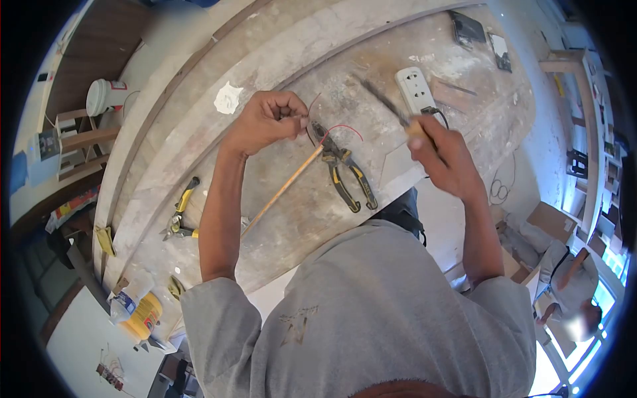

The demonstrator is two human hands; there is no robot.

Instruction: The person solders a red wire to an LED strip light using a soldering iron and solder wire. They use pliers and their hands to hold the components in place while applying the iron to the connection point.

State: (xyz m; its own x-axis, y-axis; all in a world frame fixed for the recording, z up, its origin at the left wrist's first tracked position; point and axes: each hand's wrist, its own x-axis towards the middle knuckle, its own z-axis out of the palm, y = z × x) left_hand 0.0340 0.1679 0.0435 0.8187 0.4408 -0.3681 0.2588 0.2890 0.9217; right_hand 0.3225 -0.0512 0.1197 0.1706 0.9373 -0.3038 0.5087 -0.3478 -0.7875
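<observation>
My left hand (275,118) is closed, thumb and fingertips pinching a thin wire (312,137) above the workbench. Beneath it, black-and-yellow pliers (345,169) lie with their jaws pointing up and left. Another thin red wire (347,127) curves out by the jaws. A slim wooden stick (282,189) runs diagonally, its upper end at the pliers. In my right hand (443,156), fingers wrap a wooden-handled tool with a long dark metal shaft (385,99); motion blur hides its exact kind. Its shaft points up and left, apart from the wires.
Beyond my right hand lies a white power strip (414,89) with a black plug in it. Yellow-handled cutters (180,215) rest at left. White paste (228,97) marks the bench (279,159). Another person (570,278) is at lower right; a white bucket (106,97) stands far left.
</observation>
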